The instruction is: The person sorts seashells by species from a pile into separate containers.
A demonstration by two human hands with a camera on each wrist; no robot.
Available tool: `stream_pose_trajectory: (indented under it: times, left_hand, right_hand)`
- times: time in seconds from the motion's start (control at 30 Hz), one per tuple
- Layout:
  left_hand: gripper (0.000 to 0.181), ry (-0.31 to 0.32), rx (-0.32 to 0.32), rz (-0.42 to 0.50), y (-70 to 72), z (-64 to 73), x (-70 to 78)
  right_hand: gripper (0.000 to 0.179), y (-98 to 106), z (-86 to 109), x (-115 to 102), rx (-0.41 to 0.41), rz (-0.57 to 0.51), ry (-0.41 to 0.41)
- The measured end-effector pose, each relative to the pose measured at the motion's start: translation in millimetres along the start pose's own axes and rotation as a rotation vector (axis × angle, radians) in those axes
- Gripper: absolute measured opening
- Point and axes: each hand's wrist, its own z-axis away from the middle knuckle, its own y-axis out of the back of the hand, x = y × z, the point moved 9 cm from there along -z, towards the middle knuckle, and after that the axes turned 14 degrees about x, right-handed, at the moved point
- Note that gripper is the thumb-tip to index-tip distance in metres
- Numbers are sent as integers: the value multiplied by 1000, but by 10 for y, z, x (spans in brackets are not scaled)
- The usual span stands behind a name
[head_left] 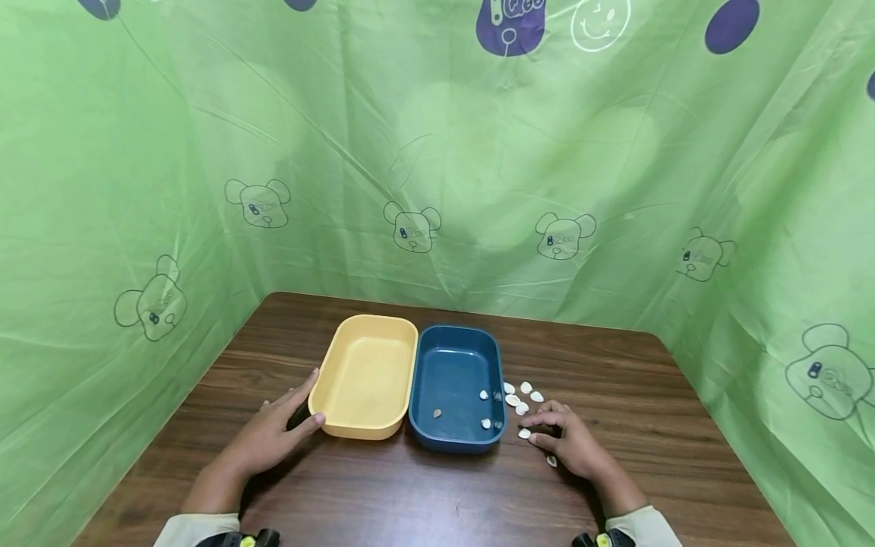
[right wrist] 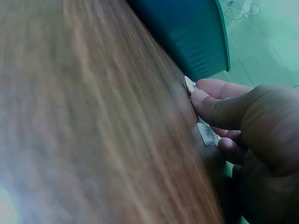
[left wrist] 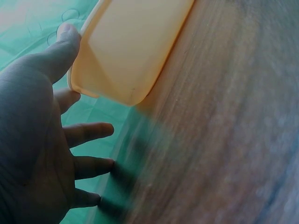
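Observation:
A yellow tray (head_left: 369, 376) and a blue tray (head_left: 456, 384) stand side by side on the brown table. Several small white shell-like pieces (head_left: 522, 395) lie on the table just right of the blue tray, and a few more lie inside it. My left hand (head_left: 301, 410) rests flat beside the yellow tray (left wrist: 131, 46), fingers spread, thumb against its near-left corner. My right hand (head_left: 536, 434) lies on the table near the blue tray's (right wrist: 187, 32) front right corner. Its thumb and forefinger pinch one white piece (right wrist: 189, 85), and another piece (right wrist: 205, 134) lies under the palm.
A green printed cloth (head_left: 437, 190) walls in the table at the back and on both sides. The wooden tabletop (head_left: 410, 501) runs bare from the trays to its near edge.

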Motion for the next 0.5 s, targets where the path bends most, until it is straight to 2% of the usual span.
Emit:
stream_pose_trajectory:
  times: [0.23, 0.5]
  left_hand:
    - [78, -7, 4, 1, 13, -3, 15]
    - [78, -3, 0, 2, 18, -3, 22]
  right_hand:
    - [19, -17, -5, -27, 5, -19, 0]
    - [17, -18, -5, 12, -5, 30, -37]
